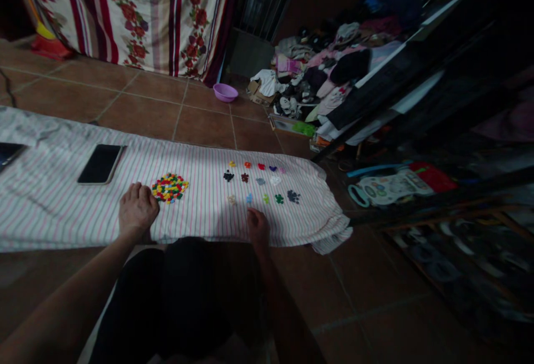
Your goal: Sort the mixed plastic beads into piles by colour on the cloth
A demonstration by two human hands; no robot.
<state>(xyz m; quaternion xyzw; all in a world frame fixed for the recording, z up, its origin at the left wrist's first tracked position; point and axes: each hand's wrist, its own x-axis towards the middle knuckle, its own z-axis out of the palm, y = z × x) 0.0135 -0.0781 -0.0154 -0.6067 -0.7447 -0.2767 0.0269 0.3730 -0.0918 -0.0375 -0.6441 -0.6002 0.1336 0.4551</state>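
My left hand (138,206) rests on the striped cloth (200,169), against the left side of a round pile of red, yellow, green and white pieces (169,188). Its fingers look curled together, and anything under them is hidden. My right hand (258,225) is just below a small light blue heap (249,198), fingers drawn together; whatever is between the fingertips is too small to make out. Small single-colour heaps lie in rows on the right, among them black (228,176), brown (245,177), dark green (279,199) and dark grey (293,196).
A phone (101,164) lies left of my left hand, with another dark device (9,154) at the far left edge. Beyond the cloth are a purple basin (226,93) and piled clothes (325,69). A dark frame (400,214) stands at the right.
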